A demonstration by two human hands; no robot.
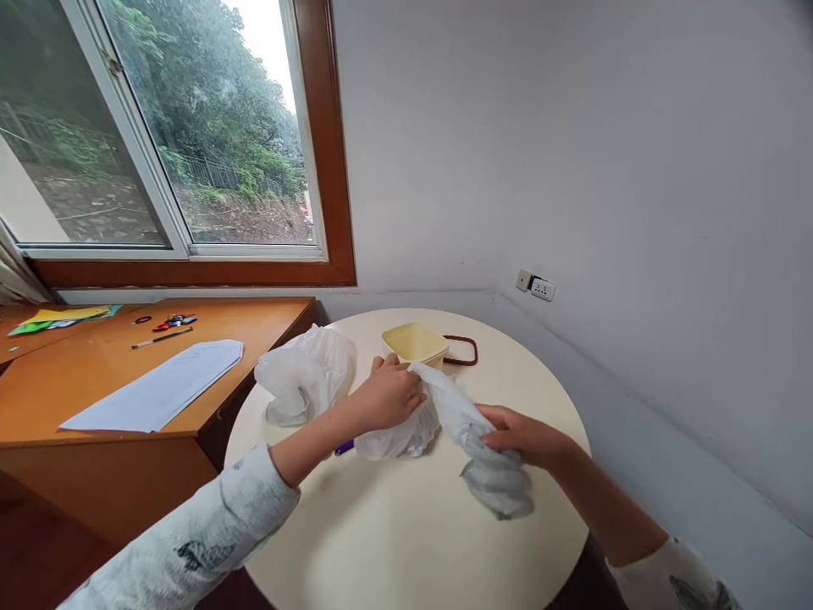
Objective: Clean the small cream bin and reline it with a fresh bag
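A white plastic bag (450,405), gathered into a long twisted strip, stretches between my two hands above the round table (406,525). My left hand (392,394) is closed on its upper end. Around its middle the fingers of my right hand (517,434) are wrapped, and the crumpled lower part hangs below them, slightly blurred. Beneath my left hand lies a second crumpled plastic bag (397,440). Just behind that hand stands a pale yellow square tub (416,341), its lower front partly hidden.
Further left on the table sits a puffed-up plastic bag (311,364). A brown rectangular frame (473,352) lies beside the tub, and a purple item (345,446) peeks out near my left wrist. An orange desk (254,339) holds paper sheets (158,385) and a pen (162,337).
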